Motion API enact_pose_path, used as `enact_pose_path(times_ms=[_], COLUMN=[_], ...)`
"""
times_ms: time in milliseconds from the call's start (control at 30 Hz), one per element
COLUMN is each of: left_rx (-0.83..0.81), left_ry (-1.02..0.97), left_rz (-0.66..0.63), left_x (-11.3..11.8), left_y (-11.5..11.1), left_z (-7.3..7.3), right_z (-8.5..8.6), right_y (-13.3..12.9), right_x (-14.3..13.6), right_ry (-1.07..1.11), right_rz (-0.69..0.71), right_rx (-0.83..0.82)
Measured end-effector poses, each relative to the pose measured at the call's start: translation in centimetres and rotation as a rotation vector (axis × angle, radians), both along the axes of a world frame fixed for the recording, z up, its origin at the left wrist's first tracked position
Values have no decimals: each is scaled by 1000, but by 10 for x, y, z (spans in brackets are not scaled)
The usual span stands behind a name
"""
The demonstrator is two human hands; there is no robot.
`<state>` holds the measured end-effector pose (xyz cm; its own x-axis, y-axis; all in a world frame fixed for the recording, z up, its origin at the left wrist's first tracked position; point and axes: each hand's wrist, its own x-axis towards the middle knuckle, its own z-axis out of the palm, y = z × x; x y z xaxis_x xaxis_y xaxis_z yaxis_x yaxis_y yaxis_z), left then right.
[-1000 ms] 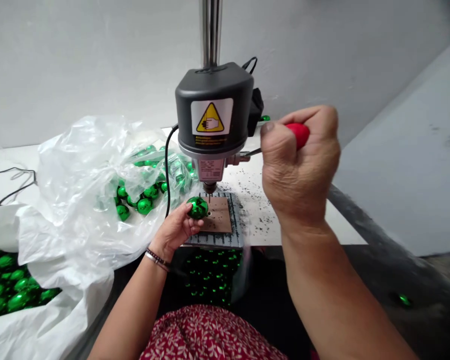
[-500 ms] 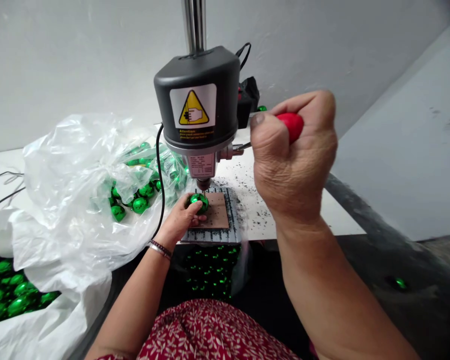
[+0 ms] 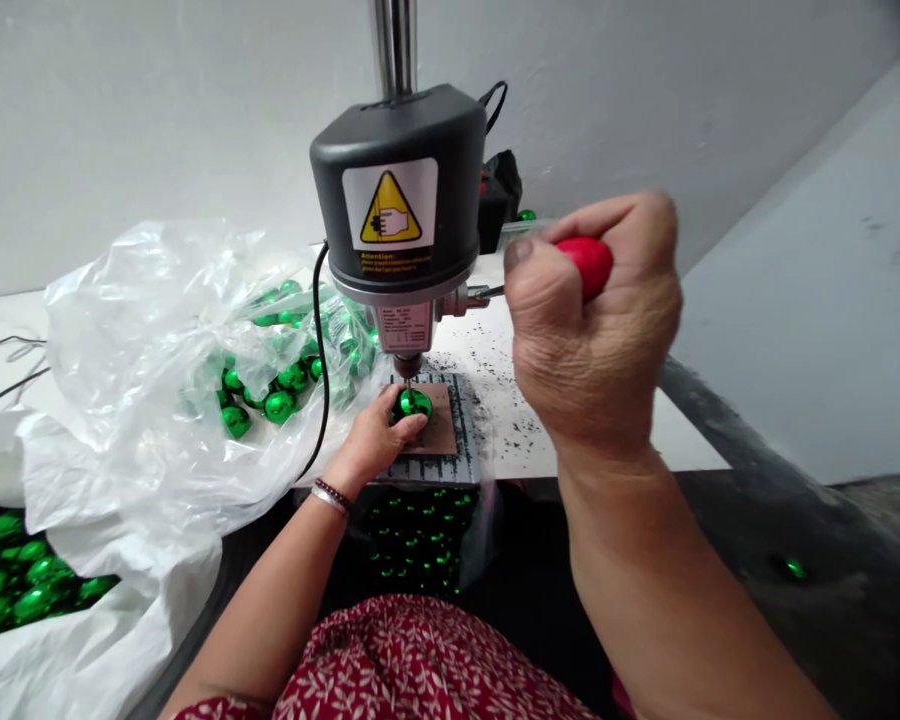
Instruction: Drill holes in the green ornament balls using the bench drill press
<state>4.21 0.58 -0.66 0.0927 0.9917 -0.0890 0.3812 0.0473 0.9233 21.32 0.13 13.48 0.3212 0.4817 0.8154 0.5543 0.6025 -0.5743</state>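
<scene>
A shiny green ball (image 3: 415,402) rests on a brown board (image 3: 441,425) beneath the bit of a drill press (image 3: 397,195). My left hand (image 3: 379,435) grips the ball from the left, its thumb along the near side. The thin bit (image 3: 409,383) reaches down to the top of the ball; whether it has gone in I cannot tell. My right hand (image 3: 596,315) is wrapped round the red knob (image 3: 591,268) of the drill press lever, to the right of the machine head. The board lies on the slotted grey base (image 3: 466,465).
Clear plastic bags (image 3: 142,330) with green balls (image 3: 280,405) cover the table's left side. More balls (image 3: 34,585) lie in a white bag at lower left, and others below the table edge. Dark shavings (image 3: 521,430) litter the white table. A black cable (image 3: 322,370) hangs beside my left hand.
My left hand has moved the green ball slightly right, so it now sits under the bit. My right hand keeps hold of the knob, a little lower and farther right in view.
</scene>
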Motion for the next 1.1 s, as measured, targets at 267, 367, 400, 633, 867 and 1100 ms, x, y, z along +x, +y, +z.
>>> enact_pose_path(times_ms=[267,367,400,633,867,1100], left_rx=[29,26,24,-41,-45,-107], left_ry=[29,8,7,1,-27,-90], left_rz=[-2,5,7,-18,-9,0], left_x=[1,1,1,3,3,4], left_y=[-1,-1,-1,-4,-3,-2], left_z=[-1,-1,-1,6,0,-2], right_z=[-15,-18,-19,-31,-42,-68], right_y=[-9,-12,-13,-17,-15,-21], right_x=[1,2,3,4,1,-2], right_ry=[-38,-63,-69,-101,-113,-123], right_rz=[-65,-78,-76,-85,-131,-97], right_rx=[4,15,8,-25,145,182])
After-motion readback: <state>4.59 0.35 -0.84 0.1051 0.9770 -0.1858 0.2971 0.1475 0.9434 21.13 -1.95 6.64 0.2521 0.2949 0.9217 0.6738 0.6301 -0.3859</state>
